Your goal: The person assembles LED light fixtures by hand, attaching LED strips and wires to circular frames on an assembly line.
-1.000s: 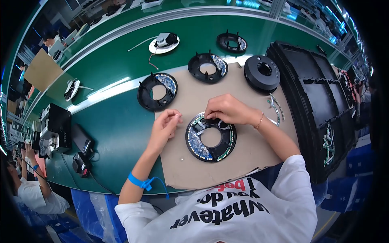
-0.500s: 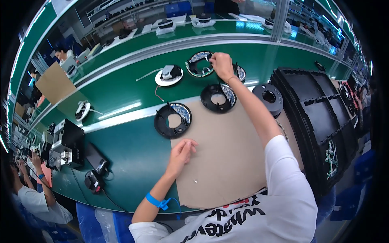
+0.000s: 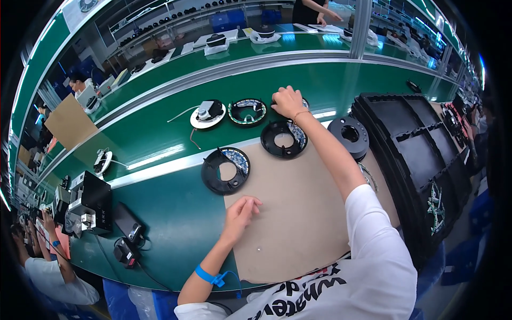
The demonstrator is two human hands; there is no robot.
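My left hand (image 3: 241,217) hovers over the brown cardboard sheet (image 3: 298,224), fingers loosely curled together, with nothing seen in them. Farther off, my right hand (image 3: 288,102) reaches over a black ring-shaped part (image 3: 305,103) that it mostly covers; its fingertips are hidden. Just left of that hand, a black ring with circuit boards (image 3: 247,112) lies on the green surface. Nearer to me are two black round housings with a central hole and a board along one side: one (image 3: 282,140) below my right wrist, the other (image 3: 214,172) at the cardboard's far left corner.
A white round base with a grey block and wires (image 3: 207,113) lies at the back. A dark grey ring part (image 3: 349,133) and a black compartment tray (image 3: 421,149) stand right. Left are a black box-shaped device (image 3: 90,200) and power adapters (image 3: 126,252). Co-workers sit beyond.
The ring my right hand was touching now lies flat, apart from it. That hand has moved a little right, over the other ring part. My left hand stays over the cardboard; the view has shifted slightly.
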